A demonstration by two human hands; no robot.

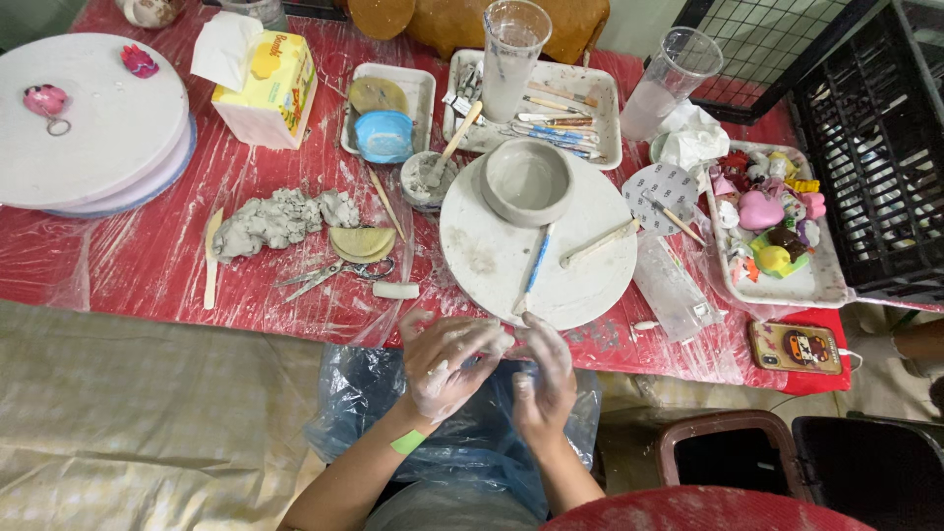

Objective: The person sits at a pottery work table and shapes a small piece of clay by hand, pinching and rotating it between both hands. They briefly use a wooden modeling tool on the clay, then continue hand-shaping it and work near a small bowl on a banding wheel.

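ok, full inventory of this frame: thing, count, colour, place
Grey clay bowl: 1, grey, on round white turntable, table centre.
Blue-handled tool: 1, blue, on the turntable.
Lump of raw grey clay: 1, grey, left of centre.
Metal scissors: 1, silver, below the lump.
Yellow tissue box: 1, yellow and white, upper left.
Clear plastic cups: 2, clear, top centre and right.
White tray of tools: 1, white, behind the bowl.
Tray of small painted figurines: 1, mixed colours, right.
Phone: 1, patterned case, lower right.
Left hand: 1, clay-smeared, over lap.
Right hand: 1, clay-smeared, against the left.
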